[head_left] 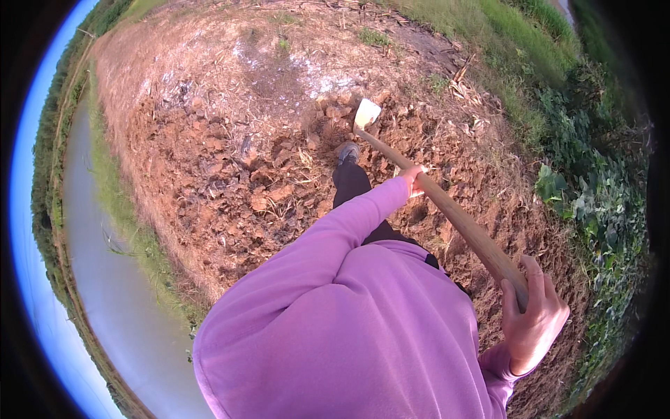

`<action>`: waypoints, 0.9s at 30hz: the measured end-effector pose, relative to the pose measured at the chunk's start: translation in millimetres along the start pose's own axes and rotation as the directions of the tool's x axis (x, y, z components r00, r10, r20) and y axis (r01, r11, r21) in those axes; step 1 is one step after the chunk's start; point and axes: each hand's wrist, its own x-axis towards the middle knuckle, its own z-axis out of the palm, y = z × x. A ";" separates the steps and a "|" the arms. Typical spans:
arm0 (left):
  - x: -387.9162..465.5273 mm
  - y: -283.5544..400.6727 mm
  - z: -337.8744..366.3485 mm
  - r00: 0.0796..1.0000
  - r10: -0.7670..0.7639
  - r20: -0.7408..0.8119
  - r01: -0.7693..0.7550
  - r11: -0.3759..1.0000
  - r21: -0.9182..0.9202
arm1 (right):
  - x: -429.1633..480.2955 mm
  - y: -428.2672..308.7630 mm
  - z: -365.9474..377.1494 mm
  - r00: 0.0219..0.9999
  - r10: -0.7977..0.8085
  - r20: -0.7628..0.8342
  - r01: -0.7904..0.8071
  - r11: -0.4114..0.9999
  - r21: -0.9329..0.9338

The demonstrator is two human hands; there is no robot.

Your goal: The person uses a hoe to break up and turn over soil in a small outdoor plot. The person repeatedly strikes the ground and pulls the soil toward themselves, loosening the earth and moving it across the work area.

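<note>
A hoe with a long wooden handle (471,230) slants across the view, from the lower right up to its pale metal blade (367,112). The blade rests at the broken reddish-brown soil (272,183), just beyond a shoe. My left hand (414,179) grips the handle partway along, nearer the blade. Around the butt end of the handle, my right hand (534,309) is curled, with thumb and fingers on either side of the wood. How firmly the right palm presses on it is hidden.
My shoe (348,152) stands on the clods close to the blade. Dry straw and whitish ash (330,84) lie on the ground ahead. Leafy plants (602,209) and grass edge the right side. A grassy bank and a body of water (120,293) are at the left.
</note>
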 end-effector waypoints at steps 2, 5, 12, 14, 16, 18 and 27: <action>8.5 11.7 -8.3 0.998 0.012 0.057 -0.010 0.999 -0.036 | 18.9 -4.3 -4.0 0.999 -0.028 -0.032 0.028 1.000 -0.005; 7.8 23.8 9.3 0.992 -0.025 0.122 0.035 0.996 -0.081 | 40.2 -10.0 -13.0 0.997 -0.045 -0.066 0.044 0.999 -0.022; 21.1 66.5 -0.4 0.957 -0.132 0.257 0.140 0.990 -0.015 | 78.5 -10.5 -14.1 0.983 -0.054 -0.177 0.054 0.999 -0.006; 22.9 79.1 0.7 0.945 -0.188 0.267 0.186 0.982 0.031 | 85.3 -14.6 -17.4 0.982 -0.045 -0.181 0.044 0.999 -0.010; 15.3 86.6 1.2 0.952 -0.208 0.227 0.204 0.978 0.038 | 94.7 -20.0 -21.3 0.980 -0.052 -0.192 0.046 0.998 -0.032; 8.2 96.1 -0.9 0.952 -0.187 0.244 0.190 0.982 0.011 | 107.5 -29.0 -29.6 0.987 -0.028 -0.159 0.020 0.998 -0.055; 27.1 174.9 3.1 0.944 -0.193 0.267 0.267 0.924 -0.273 | 247.7 -59.1 -61.0 0.987 -0.087 -0.138 0.074 0.993 -0.095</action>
